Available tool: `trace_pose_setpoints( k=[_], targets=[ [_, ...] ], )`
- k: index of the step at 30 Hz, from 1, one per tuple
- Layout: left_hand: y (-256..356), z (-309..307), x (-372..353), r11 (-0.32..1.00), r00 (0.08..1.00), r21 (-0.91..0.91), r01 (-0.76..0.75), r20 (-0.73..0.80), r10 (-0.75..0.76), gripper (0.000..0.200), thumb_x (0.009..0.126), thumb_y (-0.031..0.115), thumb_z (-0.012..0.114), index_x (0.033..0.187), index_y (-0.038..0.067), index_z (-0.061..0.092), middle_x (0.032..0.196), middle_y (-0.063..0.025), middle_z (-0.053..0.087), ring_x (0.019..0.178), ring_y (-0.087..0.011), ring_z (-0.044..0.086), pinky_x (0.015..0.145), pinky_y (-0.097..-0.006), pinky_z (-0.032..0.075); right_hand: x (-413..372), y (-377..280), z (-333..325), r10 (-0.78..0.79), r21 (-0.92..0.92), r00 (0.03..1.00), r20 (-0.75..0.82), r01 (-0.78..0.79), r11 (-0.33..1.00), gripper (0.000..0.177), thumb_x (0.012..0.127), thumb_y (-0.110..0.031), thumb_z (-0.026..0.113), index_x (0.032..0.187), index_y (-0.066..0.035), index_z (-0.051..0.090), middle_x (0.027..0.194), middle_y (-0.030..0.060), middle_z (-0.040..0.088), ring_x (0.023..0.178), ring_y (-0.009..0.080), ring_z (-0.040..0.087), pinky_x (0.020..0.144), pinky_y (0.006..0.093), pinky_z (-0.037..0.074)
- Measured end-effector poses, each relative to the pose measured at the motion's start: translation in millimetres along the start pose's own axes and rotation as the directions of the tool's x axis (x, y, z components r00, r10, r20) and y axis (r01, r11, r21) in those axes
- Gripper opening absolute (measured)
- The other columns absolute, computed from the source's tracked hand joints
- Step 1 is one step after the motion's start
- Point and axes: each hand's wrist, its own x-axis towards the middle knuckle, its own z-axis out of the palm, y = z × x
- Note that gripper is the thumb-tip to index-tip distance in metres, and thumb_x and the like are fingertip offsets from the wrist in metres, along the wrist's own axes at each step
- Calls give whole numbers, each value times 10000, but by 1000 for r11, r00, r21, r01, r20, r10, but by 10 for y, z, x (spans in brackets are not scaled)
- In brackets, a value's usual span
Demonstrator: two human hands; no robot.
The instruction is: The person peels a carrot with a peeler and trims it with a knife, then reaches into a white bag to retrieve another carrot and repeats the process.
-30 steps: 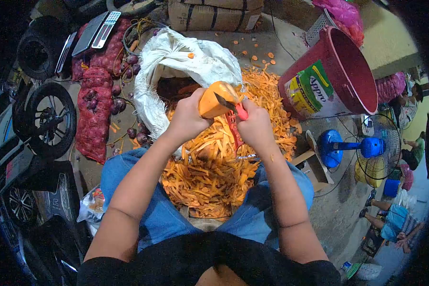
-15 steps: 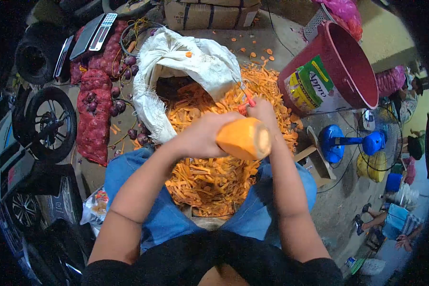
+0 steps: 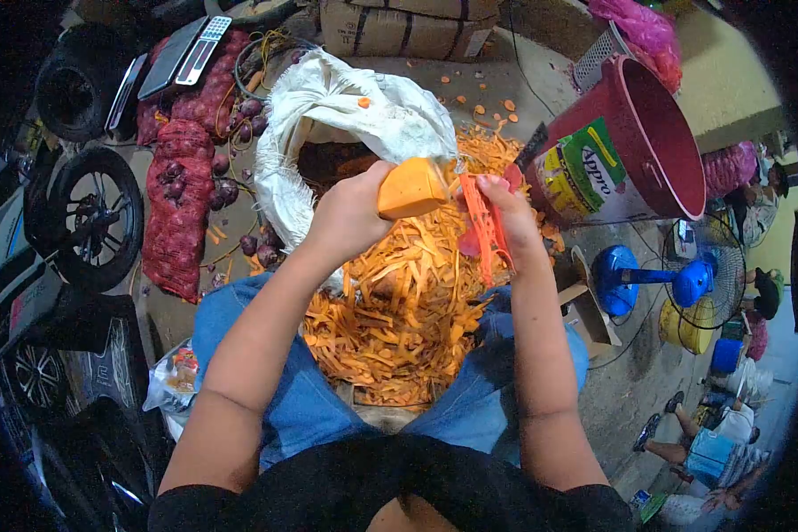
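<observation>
My left hand (image 3: 350, 213) is wrapped round a thick, peeled carrot (image 3: 414, 188), its end pointing right. Just right of it, my right hand (image 3: 512, 213) grips a red-orange peeler (image 3: 481, 222), the thumb on top and the tool close to the carrot's end. A dark, flat, blade-like piece (image 3: 532, 146) sticks out beyond the right hand, in front of the bucket. Below both hands, a heap of orange peelings (image 3: 399, 328) lies between my knees. An open white woven sack (image 3: 279, 160) spreads behind the left hand, with carrot pieces in its mouth.
A large maroon bucket (image 3: 629, 133) stands at the right, with a blue fan (image 3: 618, 270) below it. Red net bags of onions (image 3: 182, 213) lie at the left, a scale (image 3: 173, 62) above them. A cardboard box (image 3: 408, 31) sits at the back. People (image 3: 714, 452) are at the far right.
The carrot has swung from pointing toward me to pointing right, and the left hand has moved up and left. My right hand has turned, bringing the peeler into plain view.
</observation>
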Motion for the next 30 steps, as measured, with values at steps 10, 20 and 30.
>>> trace_pose_setpoints(
  k=[10, 20, 30],
  targets=[
    [-201, 236, 6, 873, 991, 475, -112, -5, 130, 359, 602, 66, 546, 938, 82, 423, 762, -88, 533, 659, -261, 541, 520, -341, 431, 13, 120, -110, 131, 313, 985, 112, -160, 936, 257, 800, -232, 440, 950, -28, 485, 914, 92, 552, 827, 185, 522, 706, 400, 448],
    [-186, 217, 8, 930, 999, 364, -42, 11, 41, 281, 596, 50, 530, 864, 52, 444, 734, -99, 545, 643, -282, 549, 546, -366, 438, 82, 75, -263, -3, 211, 999, -50, 13, 977, 226, 772, -191, 497, 902, -7, 510, 831, 75, 564, 684, 151, 548, 593, 262, 454],
    [-243, 191, 16, 927, 980, -373, 48, 198, 29, 513, 508, 45, 582, 1002, 27, 443, 869, -104, 543, 823, -180, 521, 745, -266, 381, -145, -139, 88, -379, -931, 924, 56, 186, 314, 196, 773, -217, 467, 812, -30, 511, 664, 177, 514, 651, 285, 530, 572, 353, 391]
  ],
)
